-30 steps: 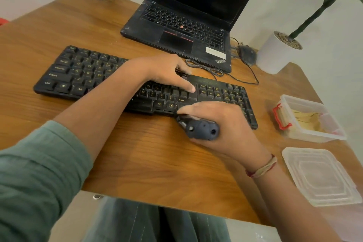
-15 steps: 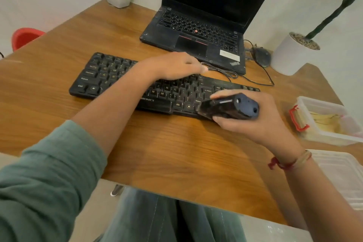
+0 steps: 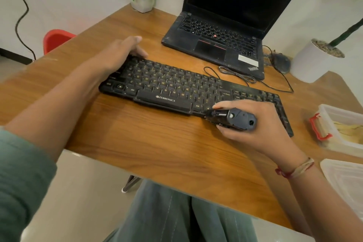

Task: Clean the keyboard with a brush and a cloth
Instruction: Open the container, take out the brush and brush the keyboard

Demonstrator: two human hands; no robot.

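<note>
A black Zebronics keyboard (image 3: 176,86) lies across the wooden desk (image 3: 157,143). My left hand (image 3: 121,53) rests on the keyboard's far left end, palm down, holding that end. My right hand (image 3: 253,124) is closed around a dark blue-grey brush tool (image 3: 233,118), whose black tip touches the keyboard's front edge just right of the space bar. No cloth is visible.
An open black laptop (image 3: 222,35) stands behind the keyboard, with a cable (image 3: 239,76) and a mouse (image 3: 280,63) at its right. A white plant pot (image 3: 312,63) stands far right, a small flower pot (image 3: 142,2) at the back. A plastic box (image 3: 341,124) and lid (image 3: 347,179) sit right. A red chair (image 3: 57,38) is left.
My left hand slid from the keyboard's middle to its left end. My right hand came down with the brush to the keyboard's front edge. The view shifted left.
</note>
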